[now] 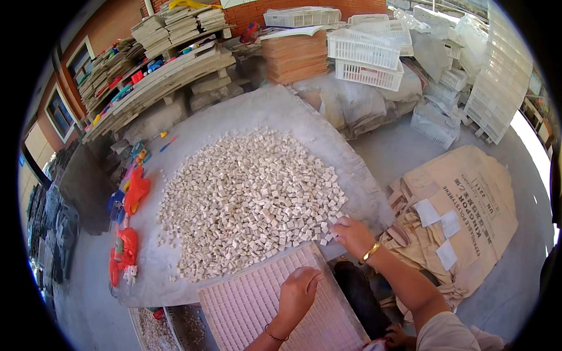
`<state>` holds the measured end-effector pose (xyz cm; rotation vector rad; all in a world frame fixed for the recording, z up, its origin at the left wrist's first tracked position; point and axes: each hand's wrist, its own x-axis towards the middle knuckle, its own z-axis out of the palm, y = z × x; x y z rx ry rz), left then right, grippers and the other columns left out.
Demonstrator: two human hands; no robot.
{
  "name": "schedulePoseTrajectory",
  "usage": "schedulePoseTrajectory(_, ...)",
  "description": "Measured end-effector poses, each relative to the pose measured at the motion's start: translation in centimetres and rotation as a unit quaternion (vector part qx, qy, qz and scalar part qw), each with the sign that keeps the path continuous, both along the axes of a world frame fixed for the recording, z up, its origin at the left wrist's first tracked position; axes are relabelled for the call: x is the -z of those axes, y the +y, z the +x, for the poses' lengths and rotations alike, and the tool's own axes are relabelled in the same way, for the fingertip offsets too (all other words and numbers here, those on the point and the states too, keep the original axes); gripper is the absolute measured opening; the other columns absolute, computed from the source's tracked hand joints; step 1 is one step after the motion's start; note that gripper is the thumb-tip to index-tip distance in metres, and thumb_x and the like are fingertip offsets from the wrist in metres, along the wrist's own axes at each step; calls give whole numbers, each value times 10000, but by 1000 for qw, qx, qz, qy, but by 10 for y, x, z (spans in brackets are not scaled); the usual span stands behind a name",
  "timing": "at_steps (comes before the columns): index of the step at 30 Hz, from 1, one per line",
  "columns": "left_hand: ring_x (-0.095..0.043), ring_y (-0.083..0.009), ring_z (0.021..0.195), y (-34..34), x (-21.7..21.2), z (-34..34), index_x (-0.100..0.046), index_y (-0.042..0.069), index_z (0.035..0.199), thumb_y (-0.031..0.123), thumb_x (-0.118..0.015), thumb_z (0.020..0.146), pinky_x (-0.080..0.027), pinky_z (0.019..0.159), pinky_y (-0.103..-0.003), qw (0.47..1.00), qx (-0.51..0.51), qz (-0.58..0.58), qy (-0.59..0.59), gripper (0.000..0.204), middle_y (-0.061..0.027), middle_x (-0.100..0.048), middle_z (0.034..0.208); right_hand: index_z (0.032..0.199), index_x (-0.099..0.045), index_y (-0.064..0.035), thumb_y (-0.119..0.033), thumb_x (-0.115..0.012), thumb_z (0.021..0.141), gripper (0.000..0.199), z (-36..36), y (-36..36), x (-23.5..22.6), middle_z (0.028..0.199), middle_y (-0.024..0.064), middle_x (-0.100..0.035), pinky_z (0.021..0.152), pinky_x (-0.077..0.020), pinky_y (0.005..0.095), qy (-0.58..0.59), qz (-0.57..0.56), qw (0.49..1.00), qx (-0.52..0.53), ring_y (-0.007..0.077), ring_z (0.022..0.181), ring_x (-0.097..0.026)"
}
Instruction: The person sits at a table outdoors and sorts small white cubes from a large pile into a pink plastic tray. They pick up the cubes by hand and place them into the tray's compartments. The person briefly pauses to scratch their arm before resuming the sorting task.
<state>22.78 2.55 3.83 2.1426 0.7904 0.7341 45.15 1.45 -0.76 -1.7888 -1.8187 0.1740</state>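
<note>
Left hand: your left hand (pixel 297 292) lies flat, fingers together, pressed on the pink grid tray (pixel 246 304) at 6 o'clock.
Right hand: your right hand (pixel 350 233) is curled over loose tiles at the heap's 4 o'clock edge; whether it pinches one, you cannot tell.
Tiles: the pale tile heap (pixel 249 196) spreads over the grey sheet (pixel 263 111), touching the tray's far edge.
Risk: ease off the tray and it may slide, spilling seated tiles.
Risk: a hasty sweep could scatter tiles toward the paper sacks (pixel 462 216) at 3 o'clock.

grey sheet (pixel 328 126) w/ tile heap (pixel 246 193)
</note>
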Motion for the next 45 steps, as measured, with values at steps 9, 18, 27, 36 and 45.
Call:
schedulePoseTrajectory(9,-539,-338,841,39,29,70,-579,8,936,22,-651,690,-446,711,-400,990,-26,95,98,257,-146,-550,876,1004,-594,-60,-100,-642,762,250,16,-10,0,861,68,-587,674,-461,296,255,-5,967,27,186,780,-574)
schedulePoseTrajectory(18,-570,-248,820,46,19,69,-566,5,943,34,-633,745,-472,709,-320,996,-56,-14,70,211,-118,-567,895,1051,-548,-45,-202,-579,854,254,37,-15,-11,879,25,-573,645,-445,266,728,-116,676,-15,131,765,-545)
schedulePoseTrajectory(27,-577,-150,758,63,20,67,-545,-17,970,61,-546,843,-475,658,-260,891,-67,-409,-185,149,-75,-596,859,946,-571,-61,-241,-652,761,271,-19,-4,10,694,79,-573,560,-450,358,-12,-35,992,124,203,643,-583)
schedulePoseTrajectory(36,-540,-277,672,68,41,106,-546,19,800,49,-665,674,-436,617,-345,986,-63,110,108,176,-128,-535,751,1020,-536,0,-201,-581,849,268,43,-20,-21,781,21,-566,612,-476,242,628,-57,772,79,105,638,-560)
schedulePoseTrajectory(45,-544,-302,656,47,-15,23,-503,13,797,65,-603,727,-429,586,-402,987,-33,-35,155,133,-141,-541,728,1073,-489,-27,-80,-565,810,279,-56,-37,-20,1008,150,-544,802,-453,351,356,-122,909,-177,265,943,-553)
